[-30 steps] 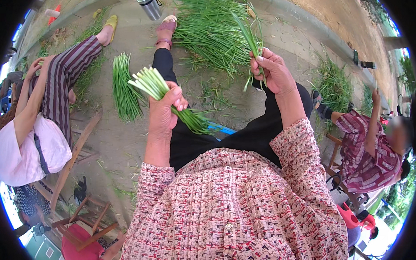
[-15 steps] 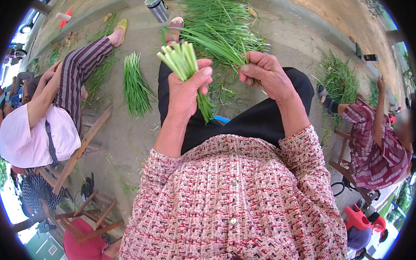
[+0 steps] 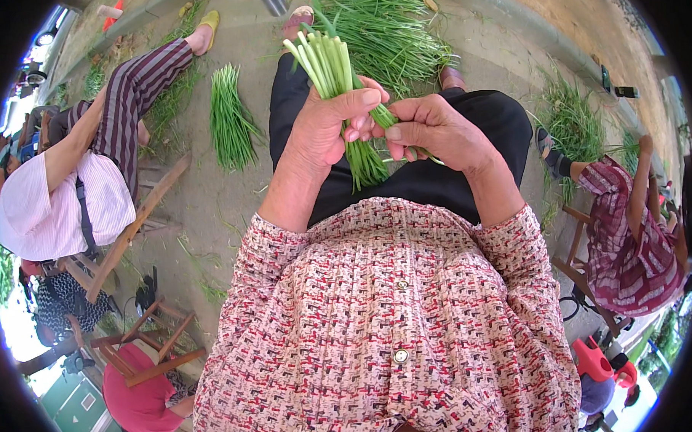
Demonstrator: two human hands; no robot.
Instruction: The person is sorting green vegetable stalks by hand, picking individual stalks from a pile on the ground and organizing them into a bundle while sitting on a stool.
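Observation:
My left hand [image 3: 331, 121] is wrapped round a bundle of green chives [image 3: 329, 64], its pale thick ends fanned out at the top. Below the fist the bundle's thin green ends [image 3: 367, 166] hang over my dark trousers. Close against it, my right hand [image 3: 434, 133] pinches a few green chive blades at the bundle's right side; its fingertips nearly meet those of the left. A thin pale stalk pokes out under the right hand. Exactly how the blades lie against the bundle is partly hidden by my fingers.
A large heap of loose chives [image 3: 385, 32] lies on the ground ahead. A smaller bundle [image 3: 232, 117] rests to the left, trimmings [image 3: 571, 120] to the right. People sit on both sides, one near a wooden stool [image 3: 152, 352]. A metal flask [image 3: 274, 1] stands at the far edge.
My right hand has come left and down to the bundle, bringing its blades against it. The left hand has shifted slightly right, still gripping the bundle.

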